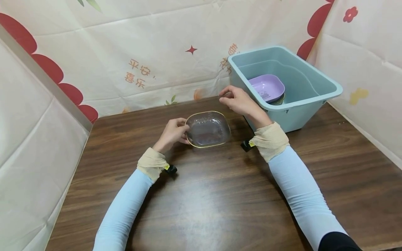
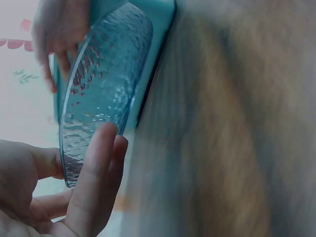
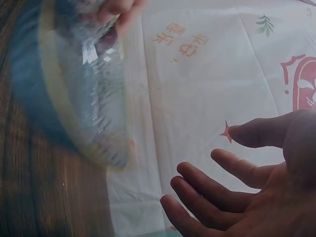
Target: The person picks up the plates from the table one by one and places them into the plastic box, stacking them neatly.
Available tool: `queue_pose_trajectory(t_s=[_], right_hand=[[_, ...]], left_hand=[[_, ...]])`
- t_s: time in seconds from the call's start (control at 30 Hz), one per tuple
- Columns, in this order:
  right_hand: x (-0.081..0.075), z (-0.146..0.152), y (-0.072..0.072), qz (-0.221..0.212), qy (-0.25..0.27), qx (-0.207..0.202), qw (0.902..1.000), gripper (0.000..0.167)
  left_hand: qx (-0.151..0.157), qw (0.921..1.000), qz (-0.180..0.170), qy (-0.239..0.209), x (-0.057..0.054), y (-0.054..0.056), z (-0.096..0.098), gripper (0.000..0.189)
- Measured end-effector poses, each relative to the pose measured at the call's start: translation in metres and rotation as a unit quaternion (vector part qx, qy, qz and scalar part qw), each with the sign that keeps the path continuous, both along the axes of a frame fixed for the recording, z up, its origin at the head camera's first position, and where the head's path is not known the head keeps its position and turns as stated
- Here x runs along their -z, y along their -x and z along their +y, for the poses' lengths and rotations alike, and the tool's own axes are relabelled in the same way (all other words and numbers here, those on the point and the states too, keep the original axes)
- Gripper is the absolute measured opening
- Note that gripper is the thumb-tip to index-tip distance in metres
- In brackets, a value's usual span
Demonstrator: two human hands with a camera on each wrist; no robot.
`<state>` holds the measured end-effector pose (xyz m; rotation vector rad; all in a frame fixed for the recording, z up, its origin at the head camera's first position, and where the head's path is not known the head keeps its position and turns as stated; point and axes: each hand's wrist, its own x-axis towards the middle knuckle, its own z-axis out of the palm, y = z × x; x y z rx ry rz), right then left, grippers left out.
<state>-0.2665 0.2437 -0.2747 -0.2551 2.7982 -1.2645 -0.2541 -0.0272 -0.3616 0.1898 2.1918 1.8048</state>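
A clear dish (image 1: 208,129) with a textured surface and a gold rim is raised over the wooden table in the head view. My left hand (image 1: 174,133) pinches its left edge, thumb on one face and fingers beneath, as the left wrist view shows of the dish (image 2: 106,74). Beside the tub's near left wall, my right hand (image 1: 237,100) holds nothing, its fingers (image 3: 212,192) spread and loosely bent in the right wrist view. The light blue tub (image 1: 290,108) holds a purple dish (image 1: 269,87) lying on another dish, mostly hidden.
The brown wooden table (image 1: 201,198) runs up to a printed white cloth (image 1: 169,45) hung behind it. The tub stands at the back right, near the cloth on the right side (image 1: 370,87).
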Motion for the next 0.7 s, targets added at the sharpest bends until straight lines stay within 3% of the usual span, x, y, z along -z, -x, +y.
queue_pose_trajectory(t_s=[0.17, 0.33, 0.57, 0.7], right_hand=[[0.001, -0.003, 0.001, 0.013, -0.007, 0.002, 0.9999, 0.035], [0.004, -0.006, 0.003, -0.003, 0.0, -0.018, 0.9998, 0.035], [0.015, -0.017, 0.003, -0.081, 0.05, -0.043, 0.9946, 0.056], [0.021, -0.023, 0.004, -0.141, 0.091, -0.051, 0.9845, 0.075]], left_hand=[[-0.013, 0.9999, 0.008, 0.005, -0.008, 0.002, -0.016, 0.033], [-0.021, 0.9997, 0.009, 0.008, -0.017, 0.004, -0.027, 0.035], [-0.033, 0.9993, 0.016, 0.009, -0.026, 0.004, -0.037, 0.035], [-0.038, 0.9993, 0.001, 0.001, -0.026, 0.006, -0.038, 0.035]])
